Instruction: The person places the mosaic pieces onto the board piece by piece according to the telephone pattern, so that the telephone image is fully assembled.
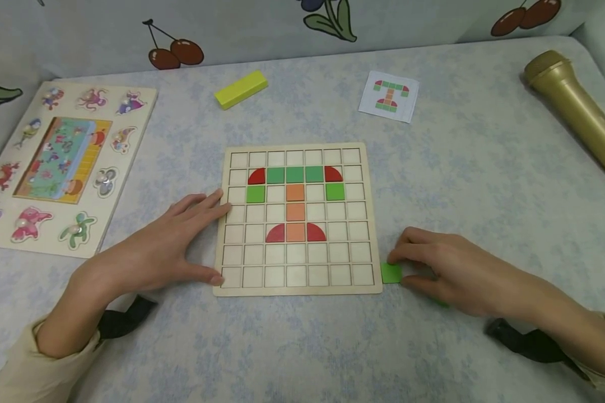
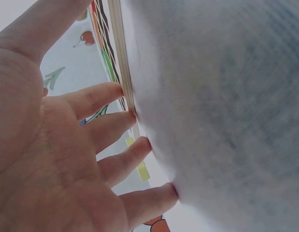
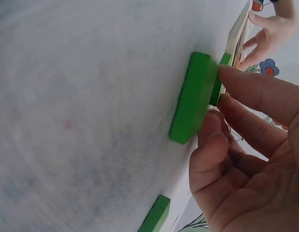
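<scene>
A square wooden grid board (image 1: 296,291) lies flat in the middle of the table. Green squares, orange squares and red quarter-round tiles sit in its cells, forming a T-like figure. My left hand (image 1: 166,246) is spread along the board's left side, fingertips and thumb at its edge; in the left wrist view the fingers reach the wooden edge (image 2: 122,63). Close to the board's lower right corner, my right hand (image 1: 456,271) pinches a green square tile (image 1: 391,273) between thumb and fingertip. Two more green tiles, a near one (image 3: 192,99) and a farther one (image 3: 156,216), lie beside that hand.
A picture card (image 1: 389,96) with a similar tile figure lies behind the board, and a yellow block (image 1: 241,89) lies left of it. An animal puzzle board (image 1: 125,215) fills the left side. At the far right is a gold microphone (image 1: 580,109).
</scene>
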`<action>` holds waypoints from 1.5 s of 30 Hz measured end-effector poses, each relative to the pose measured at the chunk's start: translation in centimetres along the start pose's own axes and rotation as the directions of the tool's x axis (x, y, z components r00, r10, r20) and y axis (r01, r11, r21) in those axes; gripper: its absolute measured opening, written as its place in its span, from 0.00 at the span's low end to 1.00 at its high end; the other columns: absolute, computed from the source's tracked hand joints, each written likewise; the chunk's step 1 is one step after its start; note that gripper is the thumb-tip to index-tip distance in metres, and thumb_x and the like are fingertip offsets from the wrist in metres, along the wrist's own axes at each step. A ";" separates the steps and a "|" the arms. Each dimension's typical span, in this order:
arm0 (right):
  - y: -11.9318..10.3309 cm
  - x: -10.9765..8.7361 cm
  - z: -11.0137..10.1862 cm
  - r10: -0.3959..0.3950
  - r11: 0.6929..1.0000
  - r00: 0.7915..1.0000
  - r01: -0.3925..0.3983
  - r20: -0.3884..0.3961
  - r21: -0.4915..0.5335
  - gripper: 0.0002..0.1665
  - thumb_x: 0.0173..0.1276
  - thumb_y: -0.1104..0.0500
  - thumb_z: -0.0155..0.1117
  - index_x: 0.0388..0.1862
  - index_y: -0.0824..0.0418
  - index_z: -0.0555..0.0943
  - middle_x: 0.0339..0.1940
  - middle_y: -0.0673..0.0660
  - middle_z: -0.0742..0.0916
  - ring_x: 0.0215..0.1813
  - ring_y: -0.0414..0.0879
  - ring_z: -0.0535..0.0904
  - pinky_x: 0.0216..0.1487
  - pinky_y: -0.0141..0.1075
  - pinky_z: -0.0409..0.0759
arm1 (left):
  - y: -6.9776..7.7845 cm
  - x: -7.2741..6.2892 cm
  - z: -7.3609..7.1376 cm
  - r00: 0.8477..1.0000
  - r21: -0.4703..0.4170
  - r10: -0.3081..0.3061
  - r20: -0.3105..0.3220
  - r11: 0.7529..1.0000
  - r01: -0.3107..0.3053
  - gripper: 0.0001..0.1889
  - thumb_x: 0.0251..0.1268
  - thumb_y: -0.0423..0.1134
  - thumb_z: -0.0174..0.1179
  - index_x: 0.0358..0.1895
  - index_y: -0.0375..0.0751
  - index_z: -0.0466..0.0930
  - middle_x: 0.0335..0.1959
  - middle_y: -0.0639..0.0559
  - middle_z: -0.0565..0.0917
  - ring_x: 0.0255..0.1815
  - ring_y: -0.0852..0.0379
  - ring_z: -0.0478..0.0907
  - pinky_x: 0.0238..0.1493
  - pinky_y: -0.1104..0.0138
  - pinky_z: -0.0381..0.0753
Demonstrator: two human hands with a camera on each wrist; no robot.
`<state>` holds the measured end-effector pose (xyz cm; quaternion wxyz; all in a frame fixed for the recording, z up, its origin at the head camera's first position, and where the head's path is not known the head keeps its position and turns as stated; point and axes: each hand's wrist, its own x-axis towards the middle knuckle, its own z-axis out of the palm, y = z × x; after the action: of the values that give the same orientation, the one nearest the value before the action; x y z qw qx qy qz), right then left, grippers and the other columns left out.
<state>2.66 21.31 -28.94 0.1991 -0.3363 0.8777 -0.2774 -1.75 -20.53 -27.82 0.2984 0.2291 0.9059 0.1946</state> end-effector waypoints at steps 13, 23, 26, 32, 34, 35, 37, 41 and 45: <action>-0.5 0.1 0.0 0.077 0.996 0.997 -0.077 0.006 -0.047 0.18 0.57 0.65 0.76 0.46 0.54 0.83 0.43 0.41 0.78 0.35 0.33 0.73 0.33 0.30 0.76 | 0.1 0.0 0.0 1.000 0.001 -0.002 0.001 1.000 0.002 0.58 0.47 0.64 0.73 0.79 0.50 0.52 0.81 0.52 0.43 0.78 0.46 0.41 0.66 0.43 0.58; -1.4 1.0 -1.0 0.038 0.999 0.999 -0.039 -0.028 -0.028 0.19 0.61 0.66 0.73 0.49 0.52 0.82 0.45 0.40 0.78 0.40 0.32 0.75 0.36 0.31 0.78 | 0.1 -0.1 -0.1 1.000 -0.009 -0.005 0.006 1.000 0.005 0.57 0.47 0.63 0.73 0.79 0.50 0.51 0.81 0.53 0.42 0.79 0.46 0.40 0.66 0.42 0.58; -2.2 2.2 -1.1 0.025 0.999 0.999 -0.026 -0.048 -0.021 0.18 0.61 0.65 0.73 0.49 0.52 0.82 0.45 0.41 0.78 0.39 0.34 0.75 0.34 0.31 0.77 | 0.1 -0.1 -0.1 1.000 -0.007 0.000 0.002 1.000 0.000 0.57 0.47 0.63 0.73 0.79 0.50 0.52 0.81 0.52 0.42 0.79 0.45 0.40 0.66 0.42 0.58; -3.9 5.5 -0.7 -0.027 1.000 0.996 0.026 -0.082 -0.004 0.14 0.62 0.63 0.73 0.47 0.56 0.83 0.43 0.45 0.78 0.33 0.36 0.73 0.32 0.32 0.75 | 0.1 -0.1 -0.1 1.000 -0.007 -0.021 0.005 1.000 0.021 0.58 0.45 0.63 0.74 0.79 0.50 0.52 0.81 0.51 0.42 0.79 0.44 0.40 0.66 0.41 0.57; -4.4 6.7 -0.6 -0.050 0.999 0.995 0.051 -0.081 0.005 0.14 0.64 0.63 0.72 0.48 0.57 0.84 0.43 0.46 0.78 0.32 0.37 0.72 0.33 0.33 0.75 | 0.1 -0.1 -0.1 1.000 -0.007 -0.026 0.010 1.000 0.026 0.59 0.45 0.64 0.74 0.79 0.50 0.52 0.81 0.51 0.42 0.79 0.44 0.40 0.66 0.41 0.57; -4.7 7.3 -0.5 -0.060 0.998 0.995 0.061 -0.081 0.011 0.13 0.64 0.62 0.72 0.48 0.57 0.84 0.42 0.46 0.79 0.32 0.38 0.73 0.34 0.33 0.75 | 0.1 -0.1 -0.1 1.000 -0.007 -0.024 0.011 1.000 0.024 0.59 0.45 0.64 0.74 0.79 0.50 0.52 0.81 0.51 0.42 0.79 0.44 0.40 0.66 0.41 0.58; -5.3 8.4 -0.4 -0.075 0.997 0.994 0.076 -0.074 0.011 0.13 0.64 0.62 0.72 0.47 0.58 0.84 0.41 0.48 0.79 0.33 0.39 0.72 0.34 0.34 0.74 | 0.1 0.0 -0.1 1.000 -0.005 -0.018 0.013 1.000 0.018 0.58 0.46 0.64 0.74 0.79 0.50 0.52 0.81 0.51 0.42 0.78 0.44 0.40 0.66 0.41 0.58; -6.4 10.6 0.0 -0.096 0.995 0.995 0.097 -0.040 0.008 0.12 0.63 0.63 0.71 0.46 0.59 0.85 0.38 0.49 0.79 0.34 0.41 0.71 0.35 0.34 0.73 | 0.1 0.0 -0.2 1.000 -0.002 -0.008 0.015 1.000 0.008 0.58 0.46 0.63 0.74 0.79 0.50 0.51 0.81 0.51 0.43 0.78 0.44 0.40 0.66 0.42 0.58; -7.3 12.5 0.6 -0.093 0.996 0.995 0.093 0.024 -0.002 0.13 0.63 0.62 0.72 0.47 0.59 0.86 0.37 0.49 0.80 0.35 0.41 0.70 0.35 0.33 0.72 | 0.1 0.0 -0.2 1.000 0.001 -0.015 0.019 1.000 0.015 0.58 0.46 0.64 0.73 0.79 0.50 0.52 0.81 0.51 0.43 0.79 0.44 0.39 0.66 0.41 0.58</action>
<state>-2.19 7.84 -26.90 0.1959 -0.3806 0.8590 -0.2809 -1.86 -20.44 -27.64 0.3083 0.2242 0.9048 0.1896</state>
